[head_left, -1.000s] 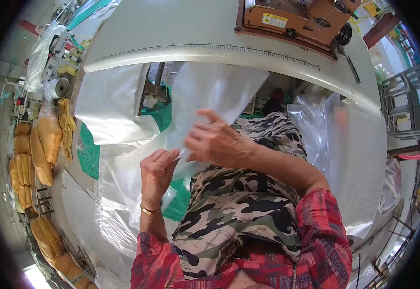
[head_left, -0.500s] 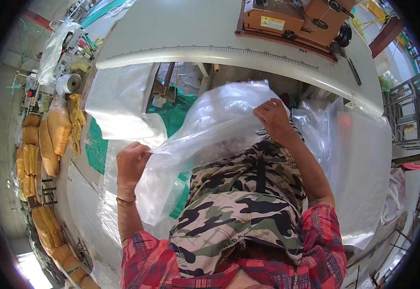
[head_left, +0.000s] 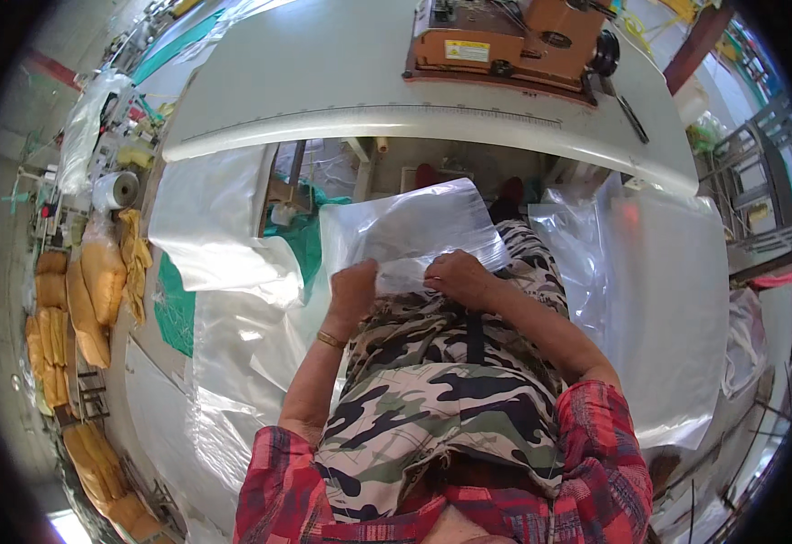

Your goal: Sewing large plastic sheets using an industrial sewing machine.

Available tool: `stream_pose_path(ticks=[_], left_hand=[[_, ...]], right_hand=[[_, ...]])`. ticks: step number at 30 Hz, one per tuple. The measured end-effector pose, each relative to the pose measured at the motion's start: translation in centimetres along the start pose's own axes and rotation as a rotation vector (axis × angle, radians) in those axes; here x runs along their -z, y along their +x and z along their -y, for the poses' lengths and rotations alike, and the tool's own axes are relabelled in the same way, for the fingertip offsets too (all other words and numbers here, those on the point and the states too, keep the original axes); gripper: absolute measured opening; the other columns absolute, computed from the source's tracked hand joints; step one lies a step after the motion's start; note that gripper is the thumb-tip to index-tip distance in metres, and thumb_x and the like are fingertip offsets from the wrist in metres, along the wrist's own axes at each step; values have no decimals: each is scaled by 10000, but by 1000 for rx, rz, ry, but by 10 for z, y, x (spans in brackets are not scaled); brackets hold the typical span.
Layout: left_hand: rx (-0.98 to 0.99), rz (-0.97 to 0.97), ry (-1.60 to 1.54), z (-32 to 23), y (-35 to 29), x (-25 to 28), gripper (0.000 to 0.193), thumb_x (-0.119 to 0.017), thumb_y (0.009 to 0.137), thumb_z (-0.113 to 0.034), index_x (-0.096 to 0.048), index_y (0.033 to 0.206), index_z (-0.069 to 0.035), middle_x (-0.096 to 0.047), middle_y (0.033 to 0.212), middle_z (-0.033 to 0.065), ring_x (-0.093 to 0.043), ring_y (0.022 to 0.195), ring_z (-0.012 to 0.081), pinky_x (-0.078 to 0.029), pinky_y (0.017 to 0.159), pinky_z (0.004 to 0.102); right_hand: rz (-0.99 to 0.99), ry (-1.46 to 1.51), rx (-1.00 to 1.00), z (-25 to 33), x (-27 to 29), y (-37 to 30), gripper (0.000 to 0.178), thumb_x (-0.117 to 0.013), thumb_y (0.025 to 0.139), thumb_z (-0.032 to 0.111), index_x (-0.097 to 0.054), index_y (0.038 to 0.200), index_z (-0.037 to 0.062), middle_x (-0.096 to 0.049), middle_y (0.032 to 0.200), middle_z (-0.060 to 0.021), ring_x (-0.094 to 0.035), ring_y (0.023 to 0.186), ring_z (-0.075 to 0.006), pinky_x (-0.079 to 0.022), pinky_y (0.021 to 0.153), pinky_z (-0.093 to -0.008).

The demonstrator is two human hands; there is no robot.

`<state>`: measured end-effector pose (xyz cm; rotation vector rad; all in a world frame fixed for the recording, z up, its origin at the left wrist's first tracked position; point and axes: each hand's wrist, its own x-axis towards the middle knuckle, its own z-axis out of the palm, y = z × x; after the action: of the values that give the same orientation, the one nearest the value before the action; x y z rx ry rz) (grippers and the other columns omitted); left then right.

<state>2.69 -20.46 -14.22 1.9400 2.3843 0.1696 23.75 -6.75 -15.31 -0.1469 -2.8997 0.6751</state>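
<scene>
A clear plastic sheet (head_left: 414, 220), perhaps a bag, lies over my lap, its far part spread out beyond my knees. My left hand (head_left: 354, 288) is closed on the near left part of it. Close by on the right, my right hand (head_left: 462, 278) pinches the near edge with bent fingers. Between the two hands the film looks gathered or folded. Under it are my camouflage-patterned apron and trousers (head_left: 450, 399).
Ahead stands a pale table (head_left: 305, 72) with a ruler strip along its front edge, a brown sewing machine (head_left: 505, 45) and dark tweezers or snips (head_left: 630, 118). Stacked clear sheets (head_left: 664, 317) lie at right, more plastic sheeting (head_left: 219, 218) at left. Yellow sacks (head_left: 103, 263) line the far left.
My hands have come closer together over my lap, the left moving right and the right moving left and down. The billowing plastic now lies flatter. The view has shifted slightly.
</scene>
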Motion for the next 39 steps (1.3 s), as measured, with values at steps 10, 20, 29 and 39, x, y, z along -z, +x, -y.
stream_pose_path(ticks=[10,20,29,39], left_hand=[[171,-468,-867,52,18,108,123,-553,980,-116,-584,899,-29,-505,641,-35,-452,570,45,-363,494,228],[245,-674,-981,58,13,195,87,-699,888,-129,-689,951,-71,-497,661,-98,-380,559,2,-288,488,190],[476,-1157,-967,93,-50,301,325,-591,964,-254,-563,1215,-49,-591,1216,55,-568,1092,197,-516,819,388],[566,-1006,-305,194,-64,384,396,-547,964,-313,-551,1261,-50,-574,1278,104,-556,1136,266,-480,927,413]], right_hand=[[-583,-27,59,55,36,-19,359,-759,786,300,-625,1023,66,-651,988,-67,-637,947,-244,-474,875,-408],[-160,238,-587,-12,-33,-42,479,-667,837,375,-612,1190,56,-621,1117,-201,-584,1044,-383,-473,897,-457],[-989,316,-613,-82,-32,-8,899,-795,727,280,-339,1449,1,-455,1401,-203,-420,1289,-388,-322,1088,-449],[-538,417,-18,21,94,11,218,-692,770,13,-644,982,28,-672,984,-129,-630,966,-321,-484,848,-432]])
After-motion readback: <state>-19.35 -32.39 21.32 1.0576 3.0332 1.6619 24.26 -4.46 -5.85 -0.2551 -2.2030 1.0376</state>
